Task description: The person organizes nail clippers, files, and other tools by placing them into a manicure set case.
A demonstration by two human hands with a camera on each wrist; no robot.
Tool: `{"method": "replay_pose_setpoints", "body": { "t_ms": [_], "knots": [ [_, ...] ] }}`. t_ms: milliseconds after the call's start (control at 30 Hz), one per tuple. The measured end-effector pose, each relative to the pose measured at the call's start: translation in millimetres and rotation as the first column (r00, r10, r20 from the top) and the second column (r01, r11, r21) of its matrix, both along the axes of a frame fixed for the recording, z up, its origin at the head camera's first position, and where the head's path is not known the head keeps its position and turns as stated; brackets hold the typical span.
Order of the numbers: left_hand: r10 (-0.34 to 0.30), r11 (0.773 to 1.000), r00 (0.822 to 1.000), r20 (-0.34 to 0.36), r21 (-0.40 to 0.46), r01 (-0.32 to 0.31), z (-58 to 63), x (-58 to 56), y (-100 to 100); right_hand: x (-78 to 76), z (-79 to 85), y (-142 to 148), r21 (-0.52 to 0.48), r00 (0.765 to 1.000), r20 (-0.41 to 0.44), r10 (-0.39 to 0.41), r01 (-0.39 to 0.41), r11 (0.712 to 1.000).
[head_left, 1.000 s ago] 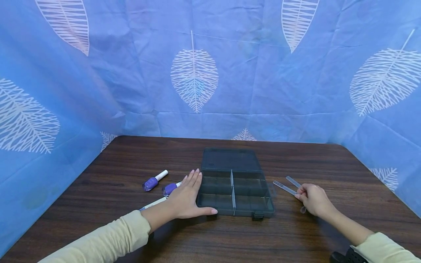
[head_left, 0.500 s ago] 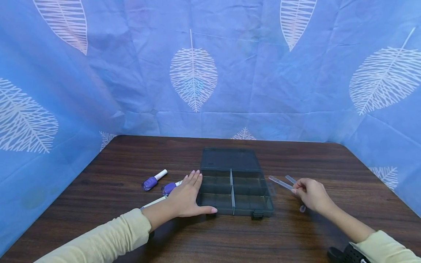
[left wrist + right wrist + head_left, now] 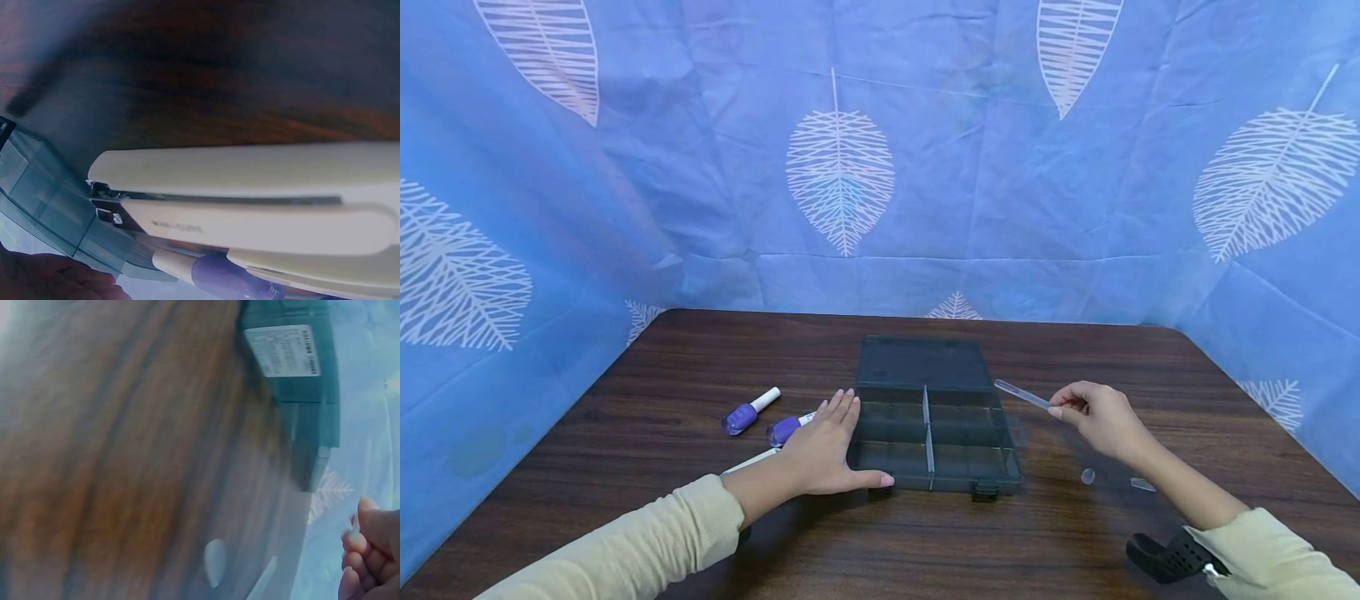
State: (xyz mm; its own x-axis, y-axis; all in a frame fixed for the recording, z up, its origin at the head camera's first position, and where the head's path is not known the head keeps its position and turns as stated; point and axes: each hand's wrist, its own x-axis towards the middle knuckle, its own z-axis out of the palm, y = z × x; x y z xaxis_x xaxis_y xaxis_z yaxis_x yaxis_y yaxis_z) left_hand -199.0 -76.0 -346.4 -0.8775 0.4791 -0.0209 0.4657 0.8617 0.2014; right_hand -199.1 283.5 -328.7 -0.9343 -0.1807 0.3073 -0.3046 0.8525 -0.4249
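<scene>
A dark translucent compartment box (image 3: 925, 362) lies with its lid back; its compartments look bare. My left hand (image 3: 823, 454) rests along its left side, fingers straight and thumb reaching past the front corner. Right of the box, my right hand (image 3: 1101, 417) pinches one end of a clear plastic strip (image 3: 1021, 394), whose free end points at the box. Below that hand, a small clear oval piece (image 3: 1087, 476) and another clear piece (image 3: 1142, 484), partly behind the forearm, lie on the table. Beneath my left wrist is a cream nail clipper (image 3: 250, 228) with lettering on its lever.
Two purple nail polish bottles with white caps lie left of the box: one bottle (image 3: 741, 419) farther out, the other bottle (image 3: 782, 430) partly behind my left hand. A second cream object (image 3: 312, 269) sits beside the clipper. Blue leaf-patterned cloth (image 3: 722, 208) hangs around the table.
My right hand has risen and moved left with the clear strip, nearer the box. The second strip no longer shows where it lay; two clear pieces show below. My left hand stays put.
</scene>
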Motion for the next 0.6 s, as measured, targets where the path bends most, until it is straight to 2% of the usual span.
{"method": "replay_pose_setpoints", "body": {
  "t_ms": [267,433,600],
  "knots": [
    [0.002,1.000,1.000,0.013,-0.005,-0.002,1.1,-0.7,0,-11.9,11.2,-21,-0.001,0.992,0.016,0.127,-0.127,0.992],
    [0.002,1.000,1.000,0.017,-0.008,-0.001,0.7,-1.3,0,-21.8,10.9,-35,0.014,0.980,0.020,0.197,-0.197,0.980],
    [-0.004,1.000,1.000,0.017,-0.003,0.004,0.1,-1.2,1,-31.2,7.0,-47,0.079,0.967,-0.015,0.254,-0.252,0.965]
  ]
}}
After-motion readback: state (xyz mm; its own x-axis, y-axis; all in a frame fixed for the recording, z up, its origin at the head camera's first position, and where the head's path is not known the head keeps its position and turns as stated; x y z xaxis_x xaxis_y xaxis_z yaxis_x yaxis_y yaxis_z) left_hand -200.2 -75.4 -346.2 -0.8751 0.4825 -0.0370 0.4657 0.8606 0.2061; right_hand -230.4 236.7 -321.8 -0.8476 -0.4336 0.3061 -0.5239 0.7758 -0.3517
